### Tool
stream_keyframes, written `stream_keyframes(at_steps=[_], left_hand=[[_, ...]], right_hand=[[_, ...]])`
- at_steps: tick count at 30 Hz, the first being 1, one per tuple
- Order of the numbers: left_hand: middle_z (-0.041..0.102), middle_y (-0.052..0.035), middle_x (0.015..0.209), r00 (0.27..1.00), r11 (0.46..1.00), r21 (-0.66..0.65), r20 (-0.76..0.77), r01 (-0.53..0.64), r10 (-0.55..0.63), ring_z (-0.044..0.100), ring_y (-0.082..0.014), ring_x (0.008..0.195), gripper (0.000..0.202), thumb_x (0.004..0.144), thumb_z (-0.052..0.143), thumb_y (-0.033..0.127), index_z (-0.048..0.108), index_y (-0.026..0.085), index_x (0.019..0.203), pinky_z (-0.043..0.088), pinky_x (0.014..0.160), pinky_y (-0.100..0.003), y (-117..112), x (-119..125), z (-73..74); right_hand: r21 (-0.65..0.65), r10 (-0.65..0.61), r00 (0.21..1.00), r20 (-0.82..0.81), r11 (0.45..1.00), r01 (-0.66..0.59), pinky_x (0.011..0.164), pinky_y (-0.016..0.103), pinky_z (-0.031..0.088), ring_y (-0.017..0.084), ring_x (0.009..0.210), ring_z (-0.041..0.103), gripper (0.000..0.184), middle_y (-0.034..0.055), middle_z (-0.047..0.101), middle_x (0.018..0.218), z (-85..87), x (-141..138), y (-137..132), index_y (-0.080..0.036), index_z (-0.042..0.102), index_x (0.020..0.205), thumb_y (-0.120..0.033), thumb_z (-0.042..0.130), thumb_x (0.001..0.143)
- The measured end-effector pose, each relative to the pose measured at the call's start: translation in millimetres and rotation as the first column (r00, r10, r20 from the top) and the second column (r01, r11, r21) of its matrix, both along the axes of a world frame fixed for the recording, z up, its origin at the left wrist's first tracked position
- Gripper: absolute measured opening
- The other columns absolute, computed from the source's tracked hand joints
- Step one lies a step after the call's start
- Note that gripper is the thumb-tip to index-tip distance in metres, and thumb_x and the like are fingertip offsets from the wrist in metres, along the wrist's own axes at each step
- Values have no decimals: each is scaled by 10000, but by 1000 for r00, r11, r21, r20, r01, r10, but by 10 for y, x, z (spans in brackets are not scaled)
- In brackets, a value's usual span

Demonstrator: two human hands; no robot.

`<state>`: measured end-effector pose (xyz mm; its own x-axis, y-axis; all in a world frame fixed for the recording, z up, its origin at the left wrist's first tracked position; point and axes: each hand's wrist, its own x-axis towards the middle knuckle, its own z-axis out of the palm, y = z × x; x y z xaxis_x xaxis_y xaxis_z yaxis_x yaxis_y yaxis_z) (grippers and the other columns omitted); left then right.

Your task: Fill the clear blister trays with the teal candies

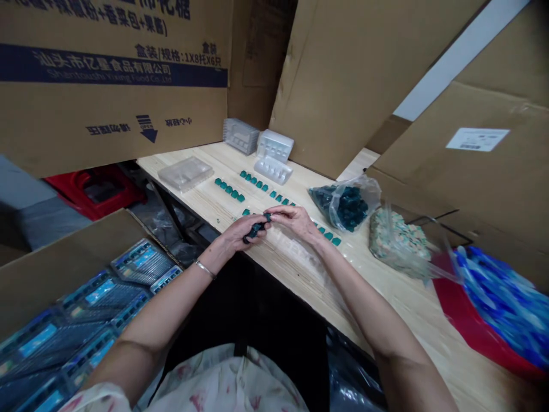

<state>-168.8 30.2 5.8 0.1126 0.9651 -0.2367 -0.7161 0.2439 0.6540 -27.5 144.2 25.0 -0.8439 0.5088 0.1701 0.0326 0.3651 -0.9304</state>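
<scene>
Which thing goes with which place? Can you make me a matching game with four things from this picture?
Things:
1. Dark, glossy pieces
2. Small, blocky teal pieces
3. Thin, silver-coloured bangle
4. Shiny blue strips

Places:
A. Around the person's left wrist
B. In a bright red container at the picture's right edge
C. In the person's left hand
D. In short rows on the pale wooden table

Right pairs: 1-C, 2-D, 3-A, 4-B
</scene>
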Motion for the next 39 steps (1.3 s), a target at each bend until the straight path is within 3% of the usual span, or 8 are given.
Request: stream_keyframes(at_steps=[5,8,11,14,24,30,33,39], left_hand=[[458,10,699,998,997,-38,26,-64,65,402,-19,425,192,770,634,235,576,101,894,187,250,-90,-206,-11,15],[453,13,697,988,990,-65,86,-122,127,395,-16,434,207,790,614,219,584,88,948,214,252,-85,-410,-61,-3],[446,14,703,967,986,-87,200,-143,158,391,-14,449,158,808,576,176,576,91,941,217,252,-76,-578,-126,-56],[435,15,706,947,983,-107,269,-149,173,378,-13,446,144,823,547,163,566,90,947,220,247,-76,-668,-183,-119],[451,2,716,929,974,-153,308,-165,206,380,-20,438,154,828,519,141,561,85,966,231,243,-84,-682,-226,-231],[466,-6,720,896,969,-149,375,-195,238,394,-29,452,142,849,496,177,559,91,942,228,251,-86,-605,-181,-197],[486,-16,719,876,961,-136,395,-242,276,409,-40,460,169,879,452,223,557,102,931,228,259,-90,-547,-154,-133],[507,-4,654,898,941,-141,284,-307,335,410,-42,419,159,842,518,250,573,109,891,203,266,-103,-367,-16,-65]], right_hand=[[9,-131,991,-31,991,132,760,309,504,165,764,652,260,34,710,848,-10,-47,-17,-202,704,944,-368,677,745],[223,-139,989,-59,963,149,786,320,495,180,814,643,203,55,699,886,29,-67,23,-200,710,903,-348,655,776],[489,-44,998,-35,871,55,817,324,481,190,863,630,175,81,689,900,-18,-123,66,-189,709,878,-312,593,834],[610,20,998,55,791,-50,783,315,487,193,848,628,200,99,680,882,-131,-186,86,-170,699,904,-288,541,868],[673,4,979,202,726,-142,757,298,476,181,823,613,193,91,667,876,-159,-228,-4,-180,690,887,-251,510,885],[773,-61,938,342,586,-243,743,305,459,197,836,576,248,96,629,801,-273,-319,-84,-153,674,807,-171,445,900],[764,-70,954,292,617,-188,802,336,456,212,889,574,187,105,640,887,-218,-299,-99,-153,669,926,-225,501,884],[539,-22,999,43,842,-5,721,296,475,167,803,582,181,60,633,894,270,-224,-429,-207,675,958,-306,591,833]])
